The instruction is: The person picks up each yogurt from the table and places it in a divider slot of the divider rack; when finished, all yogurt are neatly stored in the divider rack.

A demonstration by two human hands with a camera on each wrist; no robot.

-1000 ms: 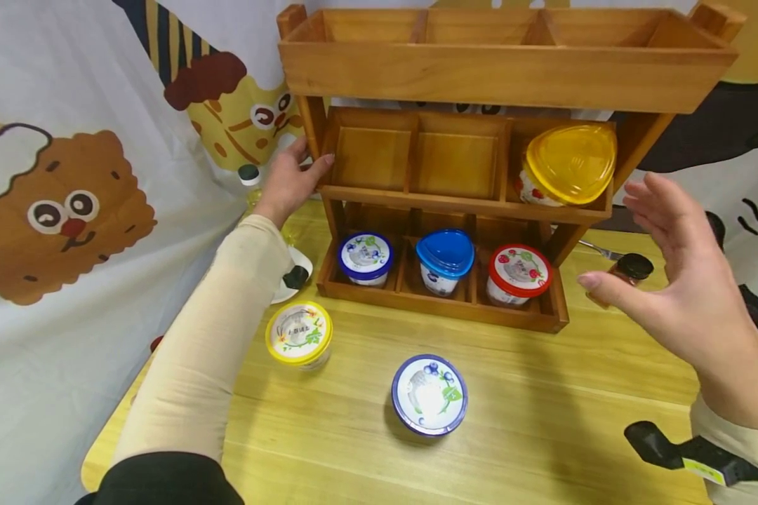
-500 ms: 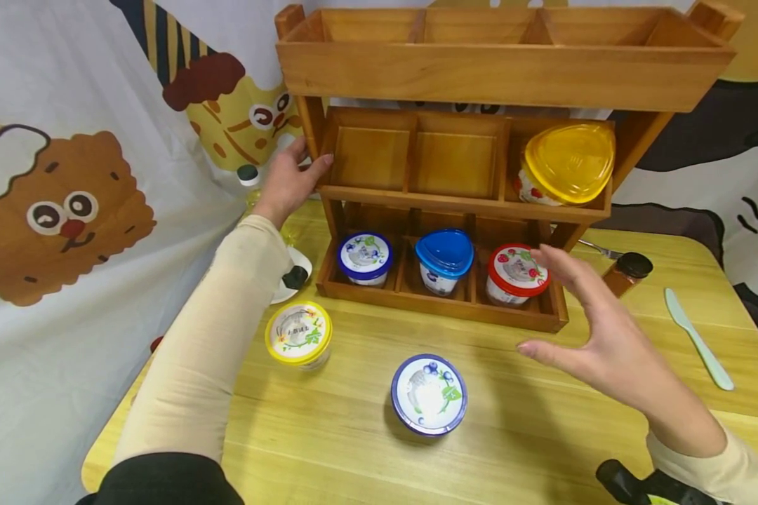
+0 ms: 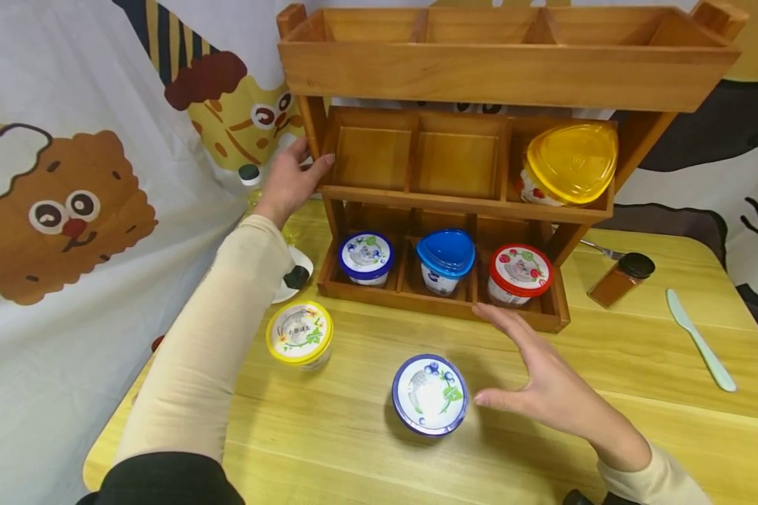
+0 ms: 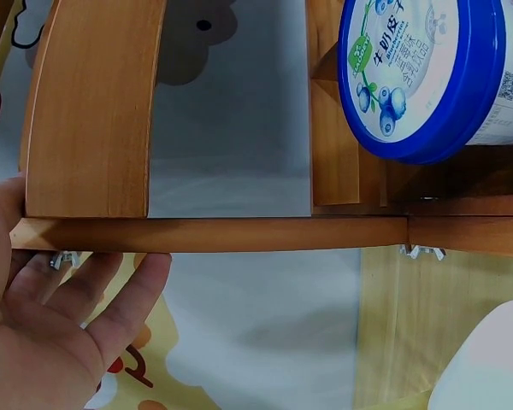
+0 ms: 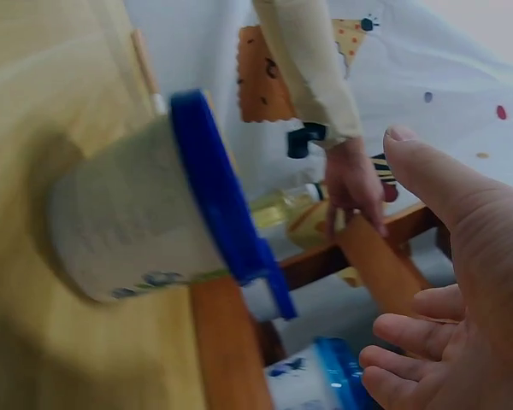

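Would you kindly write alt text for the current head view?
A person's empty right hand hovers beside a blue-rimmed tub on a wooden table. The left hand holds the side of a three-tier wooden rack bearing four more lidded tubs; a yellow-rimmed tub stands nearby.

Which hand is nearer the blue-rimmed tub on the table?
Right. The right hand is just to the right of the tub, not touching it; the left hand is farther off, gripping the wooden rack's left side.
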